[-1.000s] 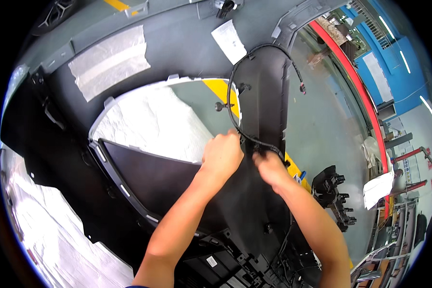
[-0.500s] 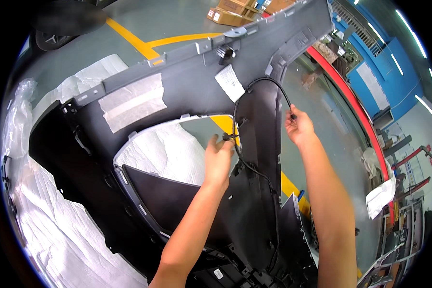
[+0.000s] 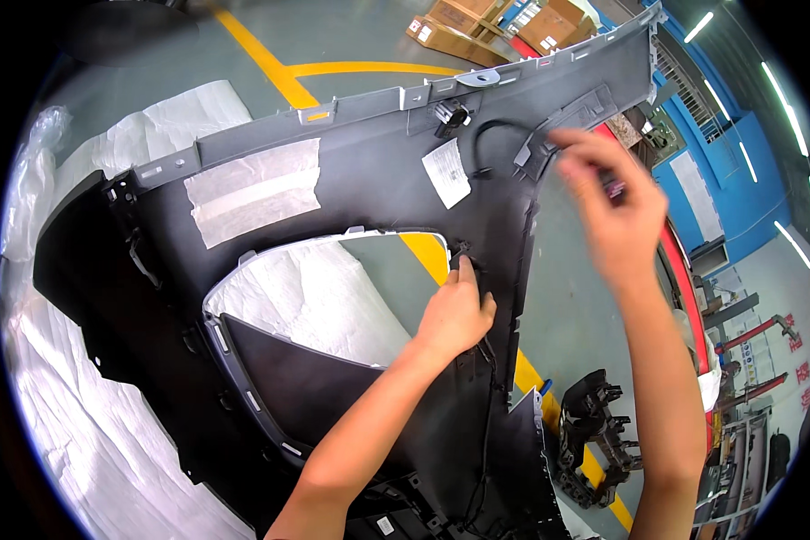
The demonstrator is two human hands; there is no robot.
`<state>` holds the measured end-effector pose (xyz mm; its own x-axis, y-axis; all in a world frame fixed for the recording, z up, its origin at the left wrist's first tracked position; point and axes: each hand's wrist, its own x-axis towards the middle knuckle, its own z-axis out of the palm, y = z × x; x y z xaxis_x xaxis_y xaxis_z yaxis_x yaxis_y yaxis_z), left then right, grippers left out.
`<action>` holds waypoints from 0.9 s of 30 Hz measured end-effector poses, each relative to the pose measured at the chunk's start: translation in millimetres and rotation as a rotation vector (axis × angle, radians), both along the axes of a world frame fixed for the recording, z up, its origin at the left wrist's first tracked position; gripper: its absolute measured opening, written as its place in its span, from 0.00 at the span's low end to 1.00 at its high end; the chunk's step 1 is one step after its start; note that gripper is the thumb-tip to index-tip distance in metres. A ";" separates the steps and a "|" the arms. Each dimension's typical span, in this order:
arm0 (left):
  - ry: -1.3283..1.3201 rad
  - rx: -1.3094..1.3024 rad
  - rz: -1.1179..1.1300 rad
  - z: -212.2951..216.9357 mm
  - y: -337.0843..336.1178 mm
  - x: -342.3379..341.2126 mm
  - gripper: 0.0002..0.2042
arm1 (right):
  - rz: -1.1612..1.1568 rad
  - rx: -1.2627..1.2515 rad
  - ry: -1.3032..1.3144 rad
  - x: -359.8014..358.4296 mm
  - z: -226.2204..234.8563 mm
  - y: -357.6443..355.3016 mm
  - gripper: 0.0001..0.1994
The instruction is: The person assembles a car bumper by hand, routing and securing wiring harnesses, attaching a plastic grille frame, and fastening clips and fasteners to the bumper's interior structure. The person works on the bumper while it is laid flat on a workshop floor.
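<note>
A large dark bumper cover [image 3: 369,193] lies with its inner side up, with a big opening in its middle. My left hand [image 3: 454,317] is closed at the opening's right edge, its index finger pressed on a black clip of the thin black wiring harness [image 3: 488,423]. Part of the harness is hidden under that hand. My right hand [image 3: 623,207], blurred, is raised over the cover's right edge, its fingers curled round a dark harness end with a pinkish spot. A loop of the black cable [image 3: 490,133] arches toward it across the cover.
White padded sheeting [image 3: 90,405] lies under and left of the cover. Cardboard boxes [image 3: 459,40] stand at the far side. A black plastic bracket [image 3: 594,432] rests on the floor at right. Beyond it are a red bar [image 3: 679,279] and a rack [image 3: 747,459].
My left hand has moved right, from over the opening to its edge, with the clip. My right hand has risen and moved right. The view has shifted, bringing the floor bracket into sight.
</note>
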<state>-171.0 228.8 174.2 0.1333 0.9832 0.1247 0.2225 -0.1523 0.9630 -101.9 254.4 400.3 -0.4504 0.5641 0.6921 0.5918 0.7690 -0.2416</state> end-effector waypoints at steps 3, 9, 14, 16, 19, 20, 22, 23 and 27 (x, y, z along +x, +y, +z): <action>0.012 0.059 -0.029 -11.0 1.2 -1.9 0.32 | 0.112 -0.043 -0.277 -16.6 -30.1 -15.4 0.07; -0.299 0.499 0.153 -35.4 9.4 11.8 0.14 | 0.442 0.084 -0.610 -26.9 -78.2 -24.6 0.12; 0.075 0.280 0.163 -18.9 -9.8 -39.0 0.11 | 0.353 0.204 -0.518 -15.5 -86.7 -10.8 0.13; 0.208 0.202 0.273 11.8 -33.7 -83.7 0.10 | 0.181 0.200 -0.381 -5.5 -86.8 -7.3 0.11; -0.106 0.355 0.502 74.4 -44.5 -135.6 0.11 | -0.193 0.085 -0.227 4.6 -90.1 0.4 0.07; -0.273 0.430 0.586 96.6 -36.7 -144.9 0.11 | -0.269 0.057 -0.172 -0.7 -92.0 5.9 0.07; -0.419 0.611 0.684 125.2 -5.7 -151.9 0.12 | -0.355 0.003 -0.051 -12.3 -105.9 14.0 0.08; -0.406 0.730 0.708 138.2 15.4 -153.8 0.13 | -0.362 -0.087 0.024 -19.9 -112.3 17.7 0.07; 0.190 1.004 0.692 168.7 76.4 -163.2 0.17 | -0.401 -0.532 0.258 -77.0 -107.6 23.8 0.13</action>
